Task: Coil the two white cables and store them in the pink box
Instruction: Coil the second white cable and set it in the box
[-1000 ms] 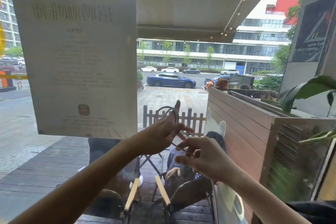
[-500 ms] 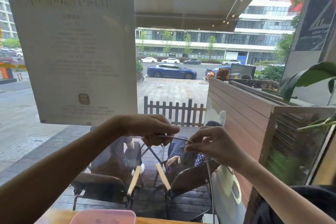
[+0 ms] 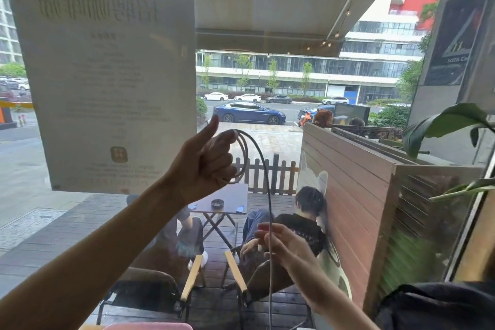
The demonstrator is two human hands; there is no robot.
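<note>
My left hand is raised in front of the window, thumb up, fingers closed on a small coil of white cable that looks dark against the light. From the coil the cable arcs over and hangs straight down past my right hand. The right hand sits lower, its fingertips pinching the hanging strand lightly. The cable's tail runs off the bottom edge. The rim of the pink box shows at the bottom edge, left of centre. I see only one cable.
A large window is right in front of me with a paper poster stuck on its left half. Outside sit people on chairs at a small folding table. A wooden planter with green leaves stands at the right.
My left hand rose from chest height with the coil and turned thumb up. My right hand dropped lower and now holds the hanging strand. The view tilted, so less of the pink box shows.
</note>
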